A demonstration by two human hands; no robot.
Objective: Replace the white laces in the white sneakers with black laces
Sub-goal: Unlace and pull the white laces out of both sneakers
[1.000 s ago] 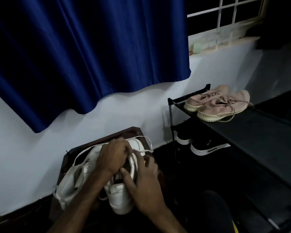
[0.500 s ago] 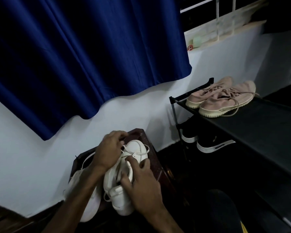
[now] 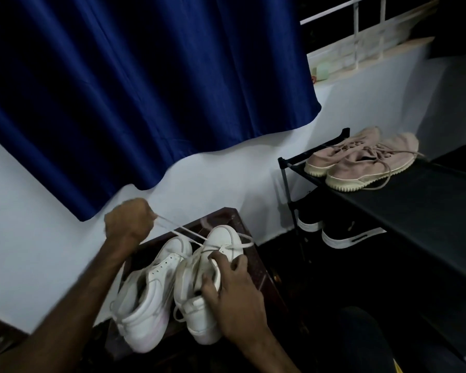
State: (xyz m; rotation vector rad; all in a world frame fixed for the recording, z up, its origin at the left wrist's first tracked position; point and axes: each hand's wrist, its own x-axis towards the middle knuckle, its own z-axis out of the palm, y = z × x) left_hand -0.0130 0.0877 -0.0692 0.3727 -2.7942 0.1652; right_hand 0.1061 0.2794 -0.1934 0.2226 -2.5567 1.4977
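While the two white leather low-top sneakers lie side by side on the small dark brown wooden bench against the white wall, toes pointing away from the person, the left hand is raised above them, clenched round a flat white lace that runs taut from its fist down to the front eyelets of the right-hand sneaker. The right hand grasps that same sneaker from its right side, fingers curled over the tongue and opening, thumb near the heel. To the right stands a black metal-and-fabric shoe rack: its top shelf carries two dusty pink lace-up sneakers with cream soles, and the shelf below holds two black shoes with white soles. A deep blue pleated curtain hangs over the wall above the bench.
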